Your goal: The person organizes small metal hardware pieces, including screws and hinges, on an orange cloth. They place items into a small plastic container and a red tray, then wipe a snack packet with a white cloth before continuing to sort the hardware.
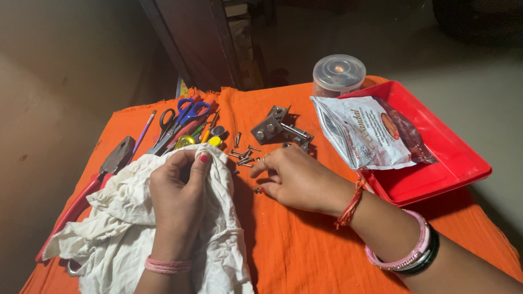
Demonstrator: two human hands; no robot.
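Rag (136,228), white, bunched under left hand (177,198), fingers closed on it. Right hand (297,177) pinches one screw (256,190) off counter (305,256); grip it by the shank, loose screws (242,155) beyond.

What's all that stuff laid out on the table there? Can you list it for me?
Cloth cover: one, orange, over the table.
White rag: one, crumpled, front left.
Pliers: one, red handles, left, partly under the rag.
Scissors: two, blue and black handles, back left.
Paintbrush: one, purple, beside the pliers.
Screws: several, grey, middle.
Metal hinges: a few, grey, behind the screws.
Tray: one, red, right.
Packet: one, white, on the tray.
Plastic tub: one, clear, back.
Left hand: grips the rag.
Right hand: fingers at the screws.
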